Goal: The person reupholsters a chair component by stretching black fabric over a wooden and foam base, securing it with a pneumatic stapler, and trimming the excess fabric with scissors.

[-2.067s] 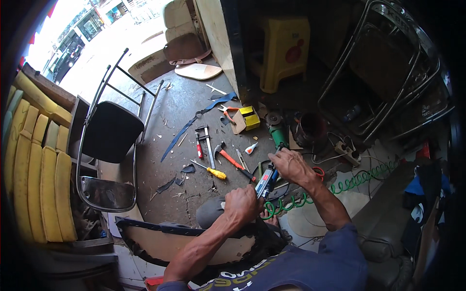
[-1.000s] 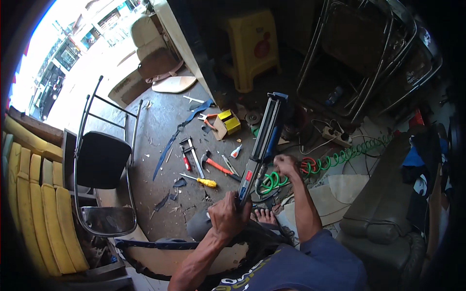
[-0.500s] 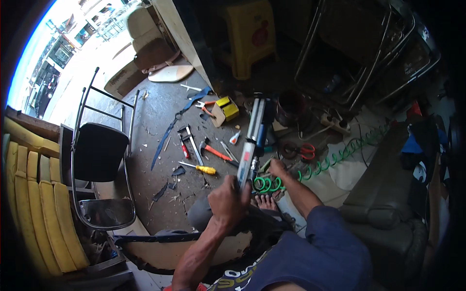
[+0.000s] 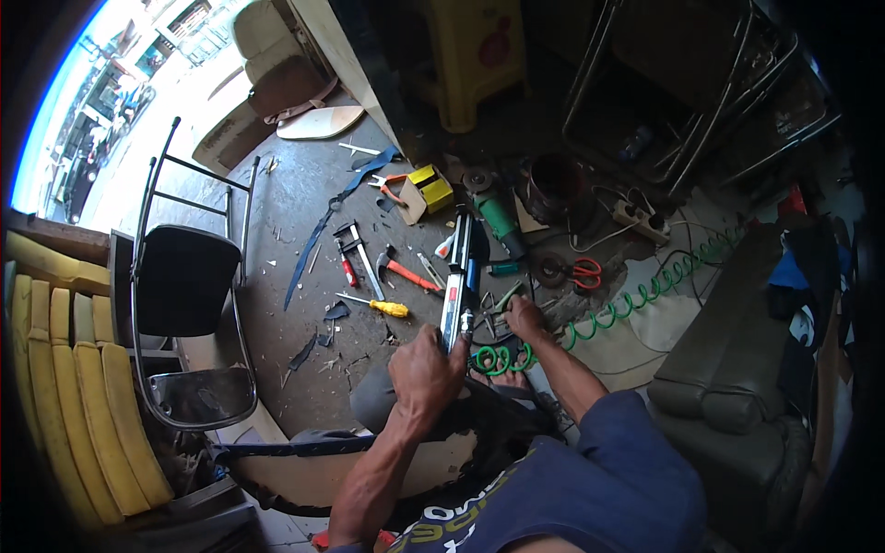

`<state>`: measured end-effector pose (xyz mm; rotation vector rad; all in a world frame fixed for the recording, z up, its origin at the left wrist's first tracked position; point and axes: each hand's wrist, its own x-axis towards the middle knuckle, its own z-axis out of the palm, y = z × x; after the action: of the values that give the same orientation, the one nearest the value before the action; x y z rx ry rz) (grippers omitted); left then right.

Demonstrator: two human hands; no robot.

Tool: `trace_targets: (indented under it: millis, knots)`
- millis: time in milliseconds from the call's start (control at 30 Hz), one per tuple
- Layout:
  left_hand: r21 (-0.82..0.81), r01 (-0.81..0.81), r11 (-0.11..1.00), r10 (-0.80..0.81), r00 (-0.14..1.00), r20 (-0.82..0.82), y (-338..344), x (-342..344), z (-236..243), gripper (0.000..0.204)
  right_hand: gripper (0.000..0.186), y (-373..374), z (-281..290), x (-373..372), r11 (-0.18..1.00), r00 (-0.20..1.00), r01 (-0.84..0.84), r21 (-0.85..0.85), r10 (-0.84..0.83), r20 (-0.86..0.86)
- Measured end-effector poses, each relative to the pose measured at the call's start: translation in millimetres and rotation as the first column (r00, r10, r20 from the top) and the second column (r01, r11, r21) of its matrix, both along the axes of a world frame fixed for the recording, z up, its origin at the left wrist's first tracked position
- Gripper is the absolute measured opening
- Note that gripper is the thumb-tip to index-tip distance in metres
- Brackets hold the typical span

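Observation:
My left hand (image 4: 426, 373) is wrapped round an air staple gun (image 4: 454, 309), its long silver magazine pointing away from me. A coiled green air hose (image 4: 604, 320) runs from beside the gun off to the right. On the floor right of the gun, my right hand (image 4: 525, 318) has its fingers closed on a green-handled tool (image 4: 507, 297) that looks like pliers; its jaws are hard to make out. Across my lap lies a curved seat panel (image 4: 406, 475) with a tan face and black fabric round its rim, partly covered by my left forearm.
Left of the gun lie a hammer (image 4: 410, 276), a yellow screwdriver (image 4: 383, 306), a clamp (image 4: 359, 253) and fabric scraps. Beyond are a yellow box (image 4: 430, 189) and a green grinder (image 4: 498, 221). Red-handled scissors (image 4: 586, 273) lie right. A metal-framed chair (image 4: 189, 281) stands left.
The staple gun's far end has dropped lower and nearer, uncovering the green grinder behind it. My right hand stays low by the green-handled tool. The view has shifted slightly.

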<state>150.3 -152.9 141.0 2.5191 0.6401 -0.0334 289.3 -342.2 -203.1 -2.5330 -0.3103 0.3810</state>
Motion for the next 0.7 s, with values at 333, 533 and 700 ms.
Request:
trace_targets:
  millis: [333, 533, 700]
  knots:
    - [0.106, 0.167, 0.98, -0.182, 0.971, 0.155, -8, -8, -6, 0.036, 0.038, 8, 8, -3, 1.0, 0.998, 0.009, -0.007, -0.01, -0.054]
    - [0.076, 0.173, 0.982, -0.178, 0.982, 0.063, -11, -6, -3, 0.038, 0.034, 7, 11, 9, 0.993, 0.976, 0.116, 0.009, -0.112, -0.188]
    - [0.018, 0.139, 0.99, -0.134, 0.974, -0.181, -5, 4, 4, 0.041, 0.022, -13, 46, 37, 0.94, 0.961, 0.229, 0.254, -0.259, 0.091]
